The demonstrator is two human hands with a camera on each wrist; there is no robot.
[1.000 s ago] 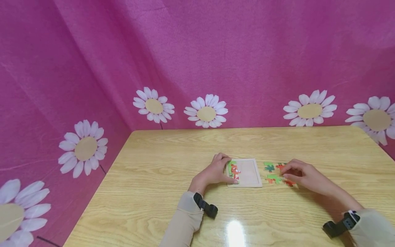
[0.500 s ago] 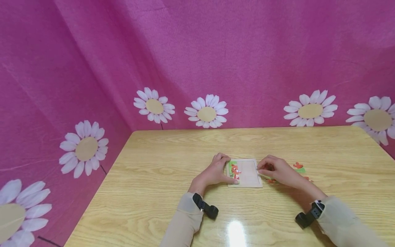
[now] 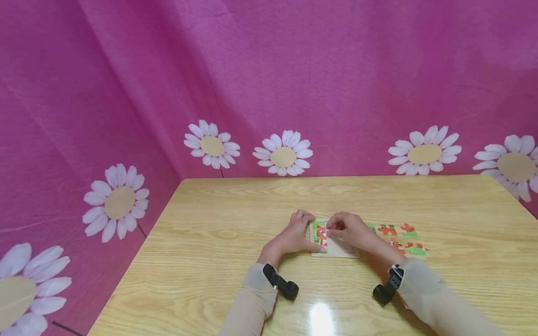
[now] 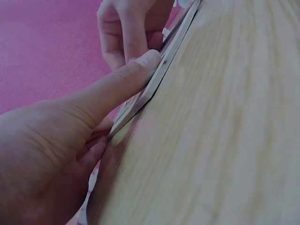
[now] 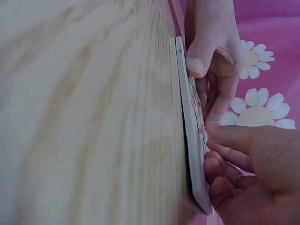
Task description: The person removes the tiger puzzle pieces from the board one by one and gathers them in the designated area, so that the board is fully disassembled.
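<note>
Left hand (image 3: pixel 292 236) clamped on puzzle frame (image 3: pixel 339 255), long axis seemingly left-to-right; right hand's (image 3: pixel 350 230) hold unclear

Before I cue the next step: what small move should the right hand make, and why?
Probably lower the right hand slightly leftward, seating any piece it pinches against the tiger pieces. Its bent fingers are right beside them, over the frame, which has bare floor further right, while the left hand holds its left side. Whether a piece is pinched, I can't tell.
</note>
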